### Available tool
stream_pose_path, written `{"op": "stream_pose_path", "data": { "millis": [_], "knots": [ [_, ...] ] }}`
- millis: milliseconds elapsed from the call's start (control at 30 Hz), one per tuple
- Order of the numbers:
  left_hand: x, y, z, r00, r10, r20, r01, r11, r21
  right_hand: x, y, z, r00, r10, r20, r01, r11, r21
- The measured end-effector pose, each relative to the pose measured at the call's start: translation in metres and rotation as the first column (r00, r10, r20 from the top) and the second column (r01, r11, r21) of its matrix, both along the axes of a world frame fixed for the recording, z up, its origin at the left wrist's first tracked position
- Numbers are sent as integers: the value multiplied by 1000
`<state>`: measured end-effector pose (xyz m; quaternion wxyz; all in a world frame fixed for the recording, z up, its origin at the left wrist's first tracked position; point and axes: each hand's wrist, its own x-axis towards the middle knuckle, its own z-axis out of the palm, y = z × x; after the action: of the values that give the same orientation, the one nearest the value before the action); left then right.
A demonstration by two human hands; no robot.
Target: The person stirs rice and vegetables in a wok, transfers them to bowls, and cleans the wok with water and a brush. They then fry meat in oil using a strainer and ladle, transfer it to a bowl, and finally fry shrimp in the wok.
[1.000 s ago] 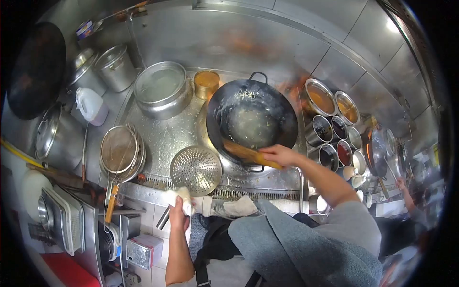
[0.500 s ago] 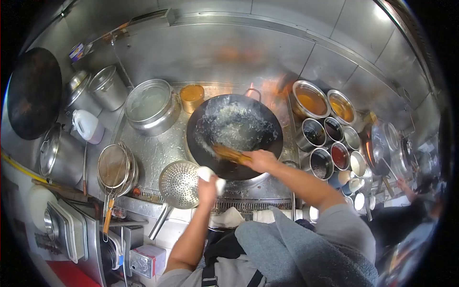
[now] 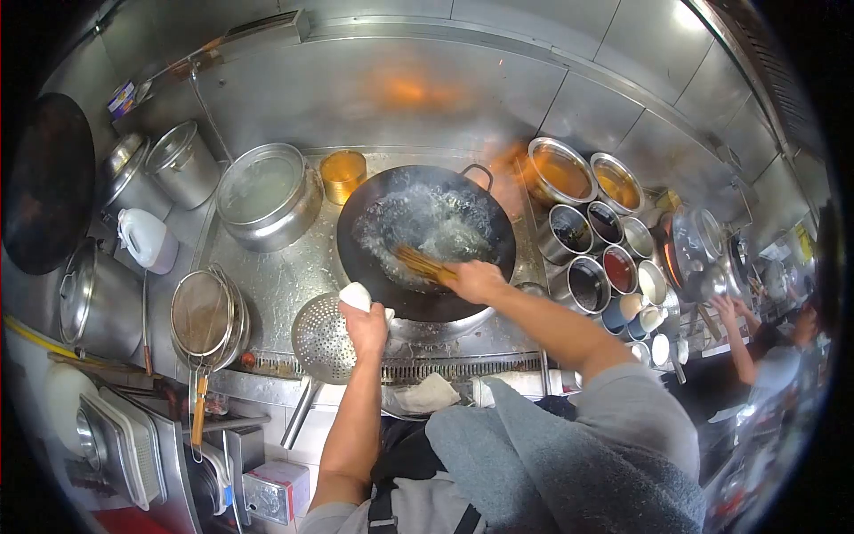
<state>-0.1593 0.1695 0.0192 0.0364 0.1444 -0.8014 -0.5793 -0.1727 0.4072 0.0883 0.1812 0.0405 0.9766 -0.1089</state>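
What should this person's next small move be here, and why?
Probably one more sweep of the brush around the wok with the right hand: its bristles are already down inside, and pale, frothy liquid covers much of the bowl. The left hand could wait with the white cloth near the rim.

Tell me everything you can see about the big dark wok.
The wide, round wok looks like dark metal, with a loop handle at its far rim. It sits mouth up on the stove, holding pale, frothy liquid. The right hand holds a tan brush whose bristles reach inside; whether the left hand's white cloth touches it is unclear.
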Motion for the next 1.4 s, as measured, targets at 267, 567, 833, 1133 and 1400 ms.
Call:
{"op": "stream_pose_path", "data": {
  "millis": [267,567,833,1133,1400],
  "knots": [
    [-12,-18,5,989,-118,85,122,992,-38,-111,7,-44,941,-323,-103,325,946,7],
    [-13,-18,-6,997,-80,19,79,994,72,39,21,45,988,43,151,-67,985,158],
    [-24,-21,2,989,-142,39,127,957,262,-107,49,-68,964,-117,-237,150,980,127],
    [-9,-19,-3,994,-108,-7,108,994,-20,-101,-26,-58,924,-313,-220,272,942,-194],
    [3,-5,2,1000,13,-19,-13,1000,-2,35,-2,13,984,168,55,-166,985,-38]
  ]
}}
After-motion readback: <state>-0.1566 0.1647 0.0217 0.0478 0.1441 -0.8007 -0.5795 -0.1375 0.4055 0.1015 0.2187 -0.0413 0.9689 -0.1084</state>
